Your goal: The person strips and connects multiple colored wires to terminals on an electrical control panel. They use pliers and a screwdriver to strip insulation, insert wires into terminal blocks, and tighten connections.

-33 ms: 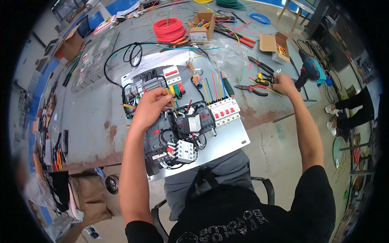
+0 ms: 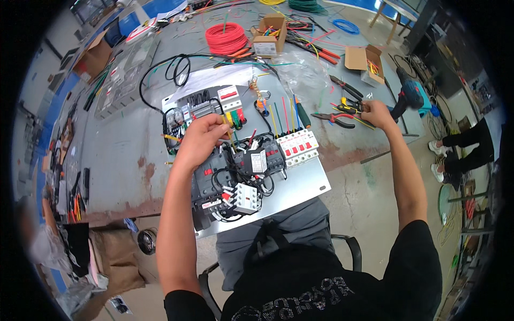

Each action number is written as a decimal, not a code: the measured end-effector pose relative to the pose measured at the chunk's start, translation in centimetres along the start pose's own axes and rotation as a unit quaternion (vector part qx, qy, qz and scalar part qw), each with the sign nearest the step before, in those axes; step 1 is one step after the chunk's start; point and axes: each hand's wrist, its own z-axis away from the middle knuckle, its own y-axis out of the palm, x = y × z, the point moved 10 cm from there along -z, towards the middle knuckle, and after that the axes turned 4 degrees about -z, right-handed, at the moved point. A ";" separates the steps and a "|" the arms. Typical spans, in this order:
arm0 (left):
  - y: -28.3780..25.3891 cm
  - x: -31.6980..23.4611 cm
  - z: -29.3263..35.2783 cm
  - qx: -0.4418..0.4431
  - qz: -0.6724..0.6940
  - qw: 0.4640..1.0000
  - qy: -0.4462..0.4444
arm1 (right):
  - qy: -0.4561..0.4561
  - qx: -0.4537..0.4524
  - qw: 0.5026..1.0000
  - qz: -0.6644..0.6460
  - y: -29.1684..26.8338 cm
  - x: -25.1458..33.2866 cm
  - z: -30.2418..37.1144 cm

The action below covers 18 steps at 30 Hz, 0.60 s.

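Observation:
My left hand (image 2: 202, 140) is pinched on a thin yellow wire (image 2: 231, 137) above a large black contactor (image 2: 213, 172). This stands on a metal mounting plate (image 2: 300, 186) with a smaller dark contactor (image 2: 273, 155), a white auxiliary contact block (image 2: 245, 198) and white circuit breakers with red levers (image 2: 297, 148). Coloured wires rise upright behind the breakers. At the right, my right hand (image 2: 378, 114) has its fingers closed around a yellow-and-black handled tool (image 2: 346, 107), its kind partly hidden. Red-and-blue pliers (image 2: 340, 122) lie beside it, and black pliers (image 2: 348, 87) lie behind.
Behind the plate are a red wire coil (image 2: 227, 38), a carton (image 2: 269, 33) and white paper (image 2: 214, 80). An open box (image 2: 365, 63) and a cordless drill (image 2: 409, 93) stand at the right. A green-handled screwdriver (image 2: 303, 115) lies near the breakers. Another person is at the far left.
The whole view has shifted very slightly. Both hands keep their places and grips.

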 end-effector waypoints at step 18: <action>1.0 -1.2 0.3 0.066 -0.035 0.994 0.080 | -0.094 -0.039 0.590 -0.801 -6.7 8.7 5.7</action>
